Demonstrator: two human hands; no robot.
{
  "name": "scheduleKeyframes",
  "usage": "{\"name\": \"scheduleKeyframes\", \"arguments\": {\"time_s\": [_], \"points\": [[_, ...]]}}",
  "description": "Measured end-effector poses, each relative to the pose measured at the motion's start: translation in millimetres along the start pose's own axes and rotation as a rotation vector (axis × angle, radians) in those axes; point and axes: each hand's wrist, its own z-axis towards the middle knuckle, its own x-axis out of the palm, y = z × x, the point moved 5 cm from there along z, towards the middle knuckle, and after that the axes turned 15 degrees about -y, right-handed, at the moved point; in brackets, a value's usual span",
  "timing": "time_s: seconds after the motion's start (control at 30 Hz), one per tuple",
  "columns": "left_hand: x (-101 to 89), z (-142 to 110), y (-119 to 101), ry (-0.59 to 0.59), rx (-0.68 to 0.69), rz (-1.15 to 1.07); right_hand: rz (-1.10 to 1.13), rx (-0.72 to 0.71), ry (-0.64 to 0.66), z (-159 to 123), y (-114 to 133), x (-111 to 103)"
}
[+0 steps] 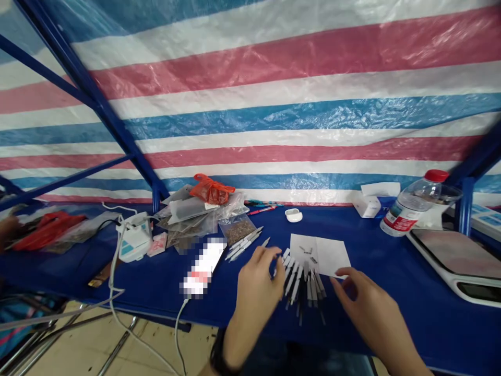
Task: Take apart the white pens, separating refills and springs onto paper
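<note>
Close to the table's front edge, a fanned pile of thin white-and-grey sticks [294, 278] lies between my two hands. My left hand [258, 279] is at the pile's left side, its thumb and forefinger curled towards each other; what they hold, if anything, I cannot make out. My right hand [366, 300] has its thumb and forefinger pinched at the near right corner of a creased white paper [332, 254]. Small dark bits [309, 253] rest on the paper's left half. Several similar white sticks [245, 244] lie farther left.
A lit phone [205, 269] with a cable is left of my hands. Plastic bags of brown bits [237, 228] and a red bag [213, 189] lie behind it. A white case [293, 215], a bottle [413, 203] and a scale [457, 256] stand rightward. Another person's hand [8, 230] shows far left.
</note>
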Motion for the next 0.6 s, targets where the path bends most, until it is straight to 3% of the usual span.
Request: {"name": "scheduleKeyframes", "arguments": {"time_s": [0.1,0.23,0.37,0.47,0.6], "points": [[17.3,15.0,7.2,0.272,-0.067,0.145,-0.085,0.074,0.242,-3.8,12.3,31.4],[35.7,28.0,-0.5,0.538,0.006,0.244,-0.228,0.101,0.358,1.5,21.4,34.8],[49.9,30.5,-2.0,0.666,0.013,0.269,-0.25,0.087,0.409,14.7,29.0,34.1],[59.3,32.1,3.1,0.737,0.004,0.293,-0.183,0.155,0.444,27.5,26.0,32.4],[68.1,37.8,5.6,0.788,0.005,0.329,-0.01,0.275,0.358,46.8,8.8,22.3]]}}
